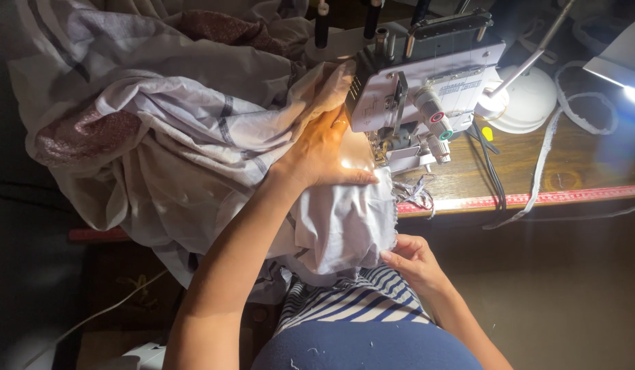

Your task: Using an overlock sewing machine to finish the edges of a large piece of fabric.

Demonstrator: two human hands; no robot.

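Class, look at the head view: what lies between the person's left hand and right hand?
In the head view, a stretch of white fabric hangs between the left hand, pressed flat by the sewing machine, and the right hand pinching its lower edge.

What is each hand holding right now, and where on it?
Left hand presses flat on the white fabric beside the sewing machine; right hand pinches its frayed lower edge.

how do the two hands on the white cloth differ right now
The left hand lies flat, palm down, on the white cloth beside the sewing machine, in bright lamplight. The right hand sits lower, at the cloth's frayed near edge, pinching it with its fingertips, in dimmer light. Both are bare and touch the same cloth.
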